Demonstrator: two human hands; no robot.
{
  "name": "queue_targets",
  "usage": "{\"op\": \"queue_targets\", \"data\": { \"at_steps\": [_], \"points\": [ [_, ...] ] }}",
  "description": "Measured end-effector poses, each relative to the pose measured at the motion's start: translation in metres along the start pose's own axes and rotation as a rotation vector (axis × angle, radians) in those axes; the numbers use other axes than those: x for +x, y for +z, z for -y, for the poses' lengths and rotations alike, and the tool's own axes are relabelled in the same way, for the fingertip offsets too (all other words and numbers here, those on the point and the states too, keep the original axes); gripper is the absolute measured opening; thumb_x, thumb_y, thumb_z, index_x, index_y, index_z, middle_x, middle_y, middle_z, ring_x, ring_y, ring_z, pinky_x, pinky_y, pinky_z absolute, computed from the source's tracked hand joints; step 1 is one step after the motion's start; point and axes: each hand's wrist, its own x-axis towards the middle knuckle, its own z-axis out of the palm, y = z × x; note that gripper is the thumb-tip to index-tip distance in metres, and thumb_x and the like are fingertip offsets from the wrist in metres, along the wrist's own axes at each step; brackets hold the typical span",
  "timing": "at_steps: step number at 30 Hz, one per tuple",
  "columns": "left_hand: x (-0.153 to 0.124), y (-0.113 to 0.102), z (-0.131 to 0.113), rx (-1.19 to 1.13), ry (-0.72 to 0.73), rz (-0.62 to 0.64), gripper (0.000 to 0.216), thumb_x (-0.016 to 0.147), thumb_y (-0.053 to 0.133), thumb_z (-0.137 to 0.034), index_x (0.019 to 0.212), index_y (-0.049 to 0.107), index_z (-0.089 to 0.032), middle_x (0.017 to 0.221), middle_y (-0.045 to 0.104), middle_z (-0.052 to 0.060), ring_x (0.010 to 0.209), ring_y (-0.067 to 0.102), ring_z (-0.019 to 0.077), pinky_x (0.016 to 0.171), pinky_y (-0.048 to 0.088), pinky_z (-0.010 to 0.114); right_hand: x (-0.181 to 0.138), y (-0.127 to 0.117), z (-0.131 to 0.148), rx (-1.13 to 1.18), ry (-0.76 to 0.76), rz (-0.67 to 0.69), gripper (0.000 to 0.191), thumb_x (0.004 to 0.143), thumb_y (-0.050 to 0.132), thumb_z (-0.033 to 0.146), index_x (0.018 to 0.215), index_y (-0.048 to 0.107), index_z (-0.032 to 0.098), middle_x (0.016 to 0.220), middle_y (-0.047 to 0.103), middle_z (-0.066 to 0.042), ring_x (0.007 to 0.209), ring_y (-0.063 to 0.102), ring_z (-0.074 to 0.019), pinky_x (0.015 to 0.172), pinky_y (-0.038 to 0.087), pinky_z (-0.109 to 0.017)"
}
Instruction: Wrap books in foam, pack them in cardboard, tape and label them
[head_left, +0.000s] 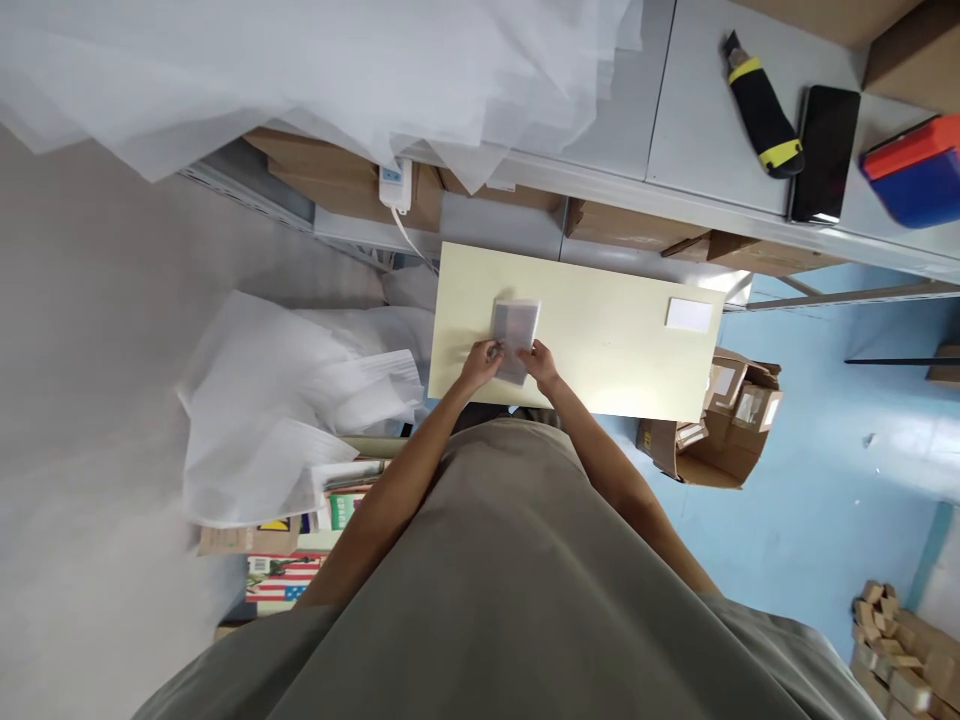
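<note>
A flat grey rectangular packet (517, 325) with pale, translucent-looking edges lies on the cream board in front of me. My left hand (481, 366) is closed at its lower left edge, with a small roundish detail by the fingertips that I cannot make out. My right hand (541, 366) pinches the packet's right edge with thumb and fingers. What is inside the packet is too unclear to tell.
The cream board (600, 340) bears a white card (689, 315) at right. An open carton (720, 445) with small boxes stands beyond it. White foam sheets (300, 400) lie at left. On the shelf above are a utility knife (765, 115) and a black phone (825, 155).
</note>
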Motion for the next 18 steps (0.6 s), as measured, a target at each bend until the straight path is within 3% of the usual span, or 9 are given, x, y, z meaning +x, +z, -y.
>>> {"op": "queue_targets", "data": {
  "at_steps": [4,8,11,14,18],
  "points": [
    [0.005,-0.016,-0.001,-0.077,-0.007,-0.012,0.036,0.088,0.08,-0.051,0.107,0.07,-0.021,0.121,0.078,0.016,0.104,0.075,0.0301,0.096,0.06,0.044,0.005,0.02,0.009,-0.078,-0.091,-0.01,0.029,0.072,0.082,0.045,0.083,0.061,0.028,0.076,0.063,0.004,0.086,0.059,-0.0208,0.071,0.05,-0.029],
    [0.014,-0.05,-0.006,-0.342,-0.084,-0.114,0.044,0.084,0.08,-0.058,0.106,0.064,-0.024,0.104,0.079,0.009,0.104,0.075,0.0268,0.09,0.059,0.037,0.004,0.026,0.024,-0.042,-0.166,0.158,0.036,0.072,0.085,0.05,0.088,0.066,0.025,0.078,0.066,0.004,0.081,0.06,-0.0192,0.071,0.05,-0.03],
    [0.021,-0.08,-0.014,-0.608,-0.195,0.004,0.043,0.078,0.075,-0.055,0.105,0.064,-0.023,0.086,0.074,0.005,0.088,0.072,0.025,0.078,0.058,0.035,0.006,0.031,0.037,0.101,-0.128,0.276,0.049,0.067,0.092,0.053,0.102,0.071,0.024,0.089,0.076,0.001,0.087,0.067,-0.0218,0.077,0.056,-0.033],
    [0.028,-0.099,-0.027,-0.713,-0.209,0.147,0.041,0.072,0.07,-0.048,0.104,0.065,-0.022,0.078,0.07,0.005,0.076,0.069,0.025,0.07,0.056,0.036,0.013,0.042,0.051,0.177,-0.081,0.297,0.053,0.065,0.096,0.049,0.106,0.074,0.024,0.097,0.082,-0.002,0.097,0.071,-0.0251,0.087,0.059,-0.036],
    [0.039,-0.104,-0.044,-0.624,-0.126,0.123,0.049,0.07,0.069,-0.046,0.112,0.067,-0.021,0.074,0.068,0.004,0.074,0.069,0.0261,0.071,0.057,0.039,0.028,0.06,0.068,0.145,-0.025,0.201,0.045,0.065,0.096,0.039,0.101,0.075,0.023,0.095,0.082,-0.002,0.098,0.072,-0.0254,0.09,0.06,-0.038]
  ]
}}
